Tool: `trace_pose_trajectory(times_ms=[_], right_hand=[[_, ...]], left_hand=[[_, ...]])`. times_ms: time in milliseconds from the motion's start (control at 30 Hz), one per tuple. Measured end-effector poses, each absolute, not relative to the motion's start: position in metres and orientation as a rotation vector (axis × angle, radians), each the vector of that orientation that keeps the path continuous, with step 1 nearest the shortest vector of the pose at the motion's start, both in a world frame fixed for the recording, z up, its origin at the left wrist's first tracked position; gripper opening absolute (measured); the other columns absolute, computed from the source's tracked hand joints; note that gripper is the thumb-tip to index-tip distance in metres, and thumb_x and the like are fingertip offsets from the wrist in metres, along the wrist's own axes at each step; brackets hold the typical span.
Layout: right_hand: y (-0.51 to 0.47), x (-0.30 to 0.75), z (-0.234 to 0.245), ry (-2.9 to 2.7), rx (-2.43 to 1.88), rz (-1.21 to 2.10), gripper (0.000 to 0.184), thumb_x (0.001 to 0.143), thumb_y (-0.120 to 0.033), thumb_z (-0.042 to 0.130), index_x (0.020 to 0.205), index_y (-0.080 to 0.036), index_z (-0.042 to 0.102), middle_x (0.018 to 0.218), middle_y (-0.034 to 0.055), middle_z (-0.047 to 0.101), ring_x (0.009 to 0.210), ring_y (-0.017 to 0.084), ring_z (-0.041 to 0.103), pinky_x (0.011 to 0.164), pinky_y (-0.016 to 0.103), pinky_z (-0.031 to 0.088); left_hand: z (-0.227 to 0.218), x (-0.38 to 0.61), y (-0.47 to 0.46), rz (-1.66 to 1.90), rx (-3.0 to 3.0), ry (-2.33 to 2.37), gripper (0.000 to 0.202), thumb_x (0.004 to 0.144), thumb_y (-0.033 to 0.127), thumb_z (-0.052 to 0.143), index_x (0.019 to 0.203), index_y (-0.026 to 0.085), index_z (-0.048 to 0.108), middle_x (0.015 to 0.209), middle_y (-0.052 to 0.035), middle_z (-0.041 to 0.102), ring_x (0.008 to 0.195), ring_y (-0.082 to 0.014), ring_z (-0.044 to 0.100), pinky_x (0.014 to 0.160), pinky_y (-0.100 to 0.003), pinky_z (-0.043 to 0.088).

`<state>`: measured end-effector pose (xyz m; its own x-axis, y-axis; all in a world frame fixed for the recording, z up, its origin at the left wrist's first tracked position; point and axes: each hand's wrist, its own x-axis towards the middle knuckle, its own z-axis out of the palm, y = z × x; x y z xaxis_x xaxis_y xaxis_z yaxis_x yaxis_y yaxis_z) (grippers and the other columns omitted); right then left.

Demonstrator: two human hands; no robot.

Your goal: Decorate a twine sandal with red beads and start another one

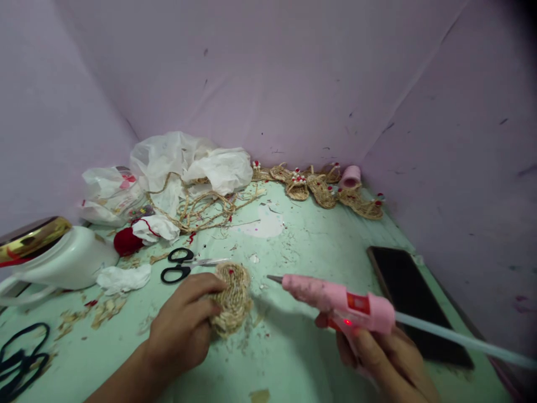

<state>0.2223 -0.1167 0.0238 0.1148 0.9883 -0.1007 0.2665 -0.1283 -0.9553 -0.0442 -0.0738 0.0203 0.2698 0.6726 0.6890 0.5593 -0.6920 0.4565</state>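
Observation:
My left hand (pixel 182 327) is closed on a small woven jute sole (pixel 232 298), holding it tilted up from the green table (pixel 293 246). My right hand (pixel 384 358) grips a pink hot glue gun (pixel 339 302) with a red light lit on its handle. The gun's metal tip points left, a short gap from the jute sole. A clear glue stick sticks out of the gun's back toward the right.
Black scissors (pixel 181 265) lie just behind the sole. A dark phone (pixel 413 299) lies at the right. Several finished jute sandals (pixel 323 190) and a pink roll (pixel 350 177) sit at the back. Loose jute rope (pixel 197 207), plastic bags (pixel 188 162), red yarn (pixel 126 242) and a white jar (pixel 62 257) crowd the left.

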Motion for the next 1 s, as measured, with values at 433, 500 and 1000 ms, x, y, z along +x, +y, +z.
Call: trace_pose_trajectory(times_ms=[433, 500, 1000], right_hand=[[-0.062, 0.202, 0.025, -0.541, -1.188, 1.777, 0.030, 0.077, -0.039, 0.059, 0.081, -0.010, 0.067, 0.057, 0.0016, 0.057, 0.049, 0.009, 0.052, 0.046, 0.018, 0.041], [-0.050, 0.203, 0.024, -0.607, -1.176, 1.799, 0.025, 0.076, -0.033, 0.060, 0.085, -0.011, 0.067, 0.070, 0.0051, 0.064, 0.061, 0.012, 0.058, 0.059, 0.021, 0.047], [-0.090, 0.154, 0.037, -1.548, -1.597, 1.366, 0.015, 0.067, -0.028, 0.060, 0.079, -0.019, 0.059, 0.067, 0.0023, 0.064, 0.060, 0.017, 0.058, 0.053, 0.025, 0.043]], left_hand=[[0.023, -0.022, -0.074, 1.124, 0.700, 1.203, 0.024, 0.058, 0.017, 0.073, 0.074, 0.013, 0.055, 0.065, 0.0000, 0.061, 0.054, -0.0091, 0.053, 0.049, -0.021, 0.047], [0.023, -0.021, -0.074, 1.124, 0.685, 1.211, 0.025, 0.057, 0.017, 0.073, 0.074, 0.013, 0.055, 0.065, -0.0002, 0.061, 0.054, -0.0094, 0.053, 0.049, -0.021, 0.046], [0.016, -0.020, -0.077, 0.919, 0.617, 1.263, 0.034, 0.053, 0.020, 0.073, 0.076, 0.014, 0.049, 0.057, 0.0011, 0.061, 0.042, -0.0089, 0.052, 0.042, -0.020, 0.043]])
